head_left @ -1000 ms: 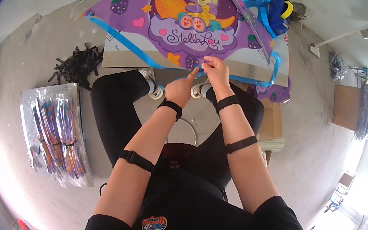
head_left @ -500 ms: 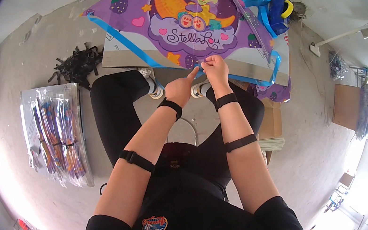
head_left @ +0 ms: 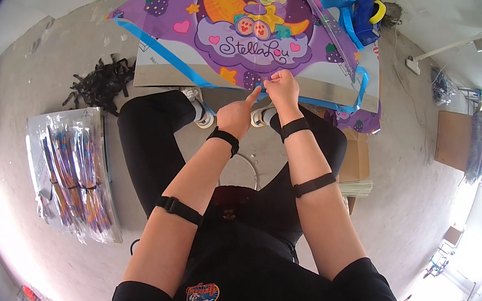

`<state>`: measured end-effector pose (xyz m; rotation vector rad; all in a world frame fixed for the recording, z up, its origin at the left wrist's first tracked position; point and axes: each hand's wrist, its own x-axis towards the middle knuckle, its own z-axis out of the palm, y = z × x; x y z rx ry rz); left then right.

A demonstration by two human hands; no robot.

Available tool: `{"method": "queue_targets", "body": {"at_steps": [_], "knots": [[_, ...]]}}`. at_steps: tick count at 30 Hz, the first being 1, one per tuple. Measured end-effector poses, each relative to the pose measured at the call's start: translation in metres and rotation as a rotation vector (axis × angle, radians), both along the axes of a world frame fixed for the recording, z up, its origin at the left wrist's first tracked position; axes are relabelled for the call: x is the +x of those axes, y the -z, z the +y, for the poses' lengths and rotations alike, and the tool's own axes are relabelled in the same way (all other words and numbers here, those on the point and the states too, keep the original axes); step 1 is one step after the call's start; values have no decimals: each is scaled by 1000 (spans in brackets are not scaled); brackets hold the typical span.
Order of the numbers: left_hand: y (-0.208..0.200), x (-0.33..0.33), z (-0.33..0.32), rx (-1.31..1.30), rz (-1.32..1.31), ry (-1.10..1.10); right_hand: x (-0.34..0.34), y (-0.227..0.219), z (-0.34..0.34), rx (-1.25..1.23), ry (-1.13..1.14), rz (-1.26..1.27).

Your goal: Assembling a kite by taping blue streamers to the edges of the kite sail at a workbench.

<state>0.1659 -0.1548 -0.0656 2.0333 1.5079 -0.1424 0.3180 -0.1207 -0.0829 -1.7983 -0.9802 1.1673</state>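
A purple printed sheet shaped like a kite [head_left: 185,28], with a moon, stars and a cartoon animal, lies on the board-topped table in front of me. Blue ribbon [head_left: 167,55] runs along its near left edge toward the lower corner. At that corner my left hand [head_left: 235,118] has its index finger stretched to the ribbon, the other fingers curled under. Right beside it, my right hand [head_left: 283,90] is closed in a pinch at the same ribbon. The two hands' fingertips nearly meet, and the exact grip is partly hidden.
A heap of black straps [head_left: 101,87] lies on the floor at the left. Nearer are clear-bagged colourful bundles [head_left: 77,181]. A blue and yellow tape dispenser [head_left: 368,18] sits at the table's right. An open cardboard box [head_left: 354,155] stands by my right knee.
My right hand has shifted up very slightly at the corner. My left hand and the sheet are almost where they were.
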Motion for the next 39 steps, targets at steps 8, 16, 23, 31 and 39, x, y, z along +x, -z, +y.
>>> {"method": "queue_targets", "body": {"at_steps": [8, 16, 23, 31, 39], "knots": [[3, -1, 1, -3, 6, -3, -2, 1, 2, 22, -14, -74], [5, 1, 0, 18, -23, -15, -1, 4, 5, 7, -9, -178], [0, 2, 1, 12, -20, -25, 3, 10, 11, 27, -57, -342], [-3, 4, 3, 23, -29, -17, 5, 11, 19, -33, -28, -404], [-3, 4, 5, 1, 0, -10, 3, 7, 22, -64, -41, -428]]}}
